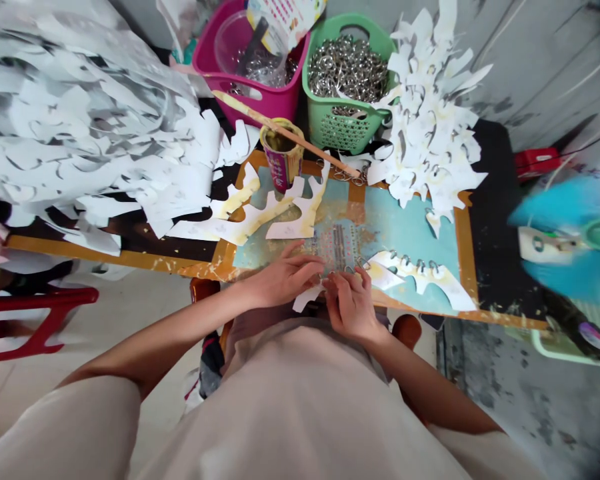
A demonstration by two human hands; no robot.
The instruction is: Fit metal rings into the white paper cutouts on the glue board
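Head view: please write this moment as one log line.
left hand: at white cutout | right hand: same cutout | green basket: metal rings

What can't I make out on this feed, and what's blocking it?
- Head view: most of the white piece, behind the left hand and right hand; how firmly either holds it is unclear.
- Head view: part of the cup's mouth, under the stick.
- Head view: the blue thing's outline, blurred.
- Head view: the left paper pile's far end, cut off by the left edge.
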